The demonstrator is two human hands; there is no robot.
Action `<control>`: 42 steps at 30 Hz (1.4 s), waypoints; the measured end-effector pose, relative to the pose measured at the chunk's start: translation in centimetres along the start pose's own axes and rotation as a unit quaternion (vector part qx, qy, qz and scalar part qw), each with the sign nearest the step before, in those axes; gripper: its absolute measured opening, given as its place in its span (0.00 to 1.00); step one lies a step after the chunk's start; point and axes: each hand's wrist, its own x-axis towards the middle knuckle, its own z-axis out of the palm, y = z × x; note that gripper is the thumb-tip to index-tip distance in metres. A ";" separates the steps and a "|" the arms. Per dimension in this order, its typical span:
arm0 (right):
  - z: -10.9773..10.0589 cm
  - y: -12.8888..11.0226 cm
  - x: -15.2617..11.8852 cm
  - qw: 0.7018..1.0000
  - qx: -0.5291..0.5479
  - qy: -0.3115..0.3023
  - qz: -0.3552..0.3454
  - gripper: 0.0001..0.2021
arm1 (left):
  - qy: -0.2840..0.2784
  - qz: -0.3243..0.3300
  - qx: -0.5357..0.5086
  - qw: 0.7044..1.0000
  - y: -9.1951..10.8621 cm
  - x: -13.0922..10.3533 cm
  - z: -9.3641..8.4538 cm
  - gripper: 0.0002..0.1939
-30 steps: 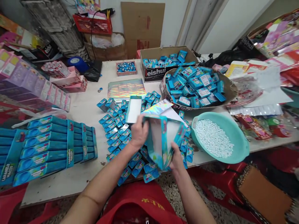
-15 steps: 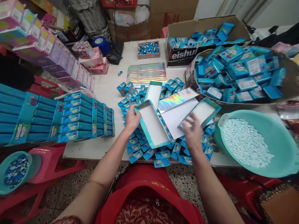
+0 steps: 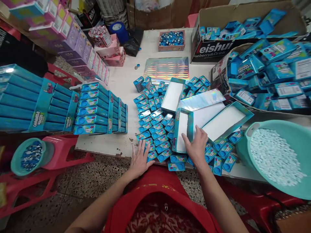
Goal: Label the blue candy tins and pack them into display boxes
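Observation:
My left hand (image 3: 141, 158) lies with fingers spread against the near-left edge of the small blue candy boxes (image 3: 159, 132), which are packed upright on the table. My right hand (image 3: 198, 147) grips the right wall of a shallow blue cardboard tray (image 3: 181, 129), thumb over its inside and fingers outside. This tray has a white interior and rests on the small boxes. Behind it sits a second white-lined tray (image 3: 172, 94). A third tray (image 3: 228, 123) lies tilted on the right, beside a sheet of card with a shiny silver strip (image 3: 202, 99).
A turquoise basin (image 3: 250, 152) of pale small pieces stands at right. Cartons of blue boxes (image 3: 213, 50) fill the back right. Stacked blue packs (image 3: 97, 113) stand at left, above a bucket (image 3: 29, 155) on a red stool. A holographic sheet (image 3: 166, 68) lies behind.
My left hand has let go of the blue tray and moved down to the small boxes. My right hand has left the right-hand tray and taken the other tray, which now sits further right.

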 end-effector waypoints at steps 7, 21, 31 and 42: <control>1.3 0.9 -2.7 0.998 -0.004 -0.019 -0.059 0.23 | 0.054 -0.003 -0.036 0.998 0.4 1.5 -1.1 0.29; -0.4 -0.6 -3.9 0.991 -0.029 0.084 -0.101 0.26 | 0.055 0.058 -0.021 0.997 0.6 1.5 -0.4 0.21; -1.2 -2.0 -5.2 0.983 -0.028 0.113 -0.142 0.23 | 0.003 -0.024 -0.013 1.000 0.8 2.2 -1.2 0.36; -0.7 -5.1 -6.9 0.971 0.071 0.064 -0.221 0.16 | -0.059 -0.058 -0.085 0.993 -0.3 2.4 -3.1 0.38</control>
